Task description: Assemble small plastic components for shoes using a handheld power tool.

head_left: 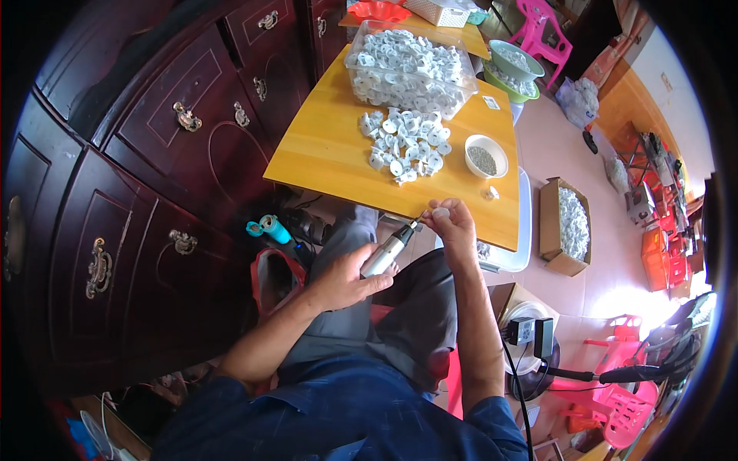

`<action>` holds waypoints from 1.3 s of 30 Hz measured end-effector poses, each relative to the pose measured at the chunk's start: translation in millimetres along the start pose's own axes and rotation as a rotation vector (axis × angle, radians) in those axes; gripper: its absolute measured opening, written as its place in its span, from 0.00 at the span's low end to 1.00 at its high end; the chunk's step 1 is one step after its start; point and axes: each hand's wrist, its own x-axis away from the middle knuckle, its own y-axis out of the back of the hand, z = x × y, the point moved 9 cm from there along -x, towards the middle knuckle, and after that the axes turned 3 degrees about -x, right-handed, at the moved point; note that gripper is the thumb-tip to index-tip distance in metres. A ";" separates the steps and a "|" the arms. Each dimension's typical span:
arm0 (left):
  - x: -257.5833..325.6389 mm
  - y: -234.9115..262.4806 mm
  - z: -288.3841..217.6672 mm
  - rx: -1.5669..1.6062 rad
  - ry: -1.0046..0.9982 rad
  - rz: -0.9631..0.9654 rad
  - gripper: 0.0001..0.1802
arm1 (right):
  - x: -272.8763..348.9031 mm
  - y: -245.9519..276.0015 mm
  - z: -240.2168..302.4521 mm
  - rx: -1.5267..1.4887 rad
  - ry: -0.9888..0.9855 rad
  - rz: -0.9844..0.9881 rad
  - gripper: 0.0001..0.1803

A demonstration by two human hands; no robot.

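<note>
The left hand (344, 280) is gripping a tool (389, 250), hiding its near end; the right hand (457, 230) is pinching a white piece (440, 213), fingers partly covering it.

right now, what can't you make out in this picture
All in the head view:
White piece: partly covered by the right grip.
Handheld tool: tip too small to judge contact; left grip hides its rear.
Grey granules: individual shapes too small to tell.
Cardboard box: bottom hidden by white contents.
</note>
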 end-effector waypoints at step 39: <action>-1.0 0.1 5.5 -0.060 -0.007 -0.022 0.15 | 9.3 -23.8 6.1 0.197 0.012 0.097 0.10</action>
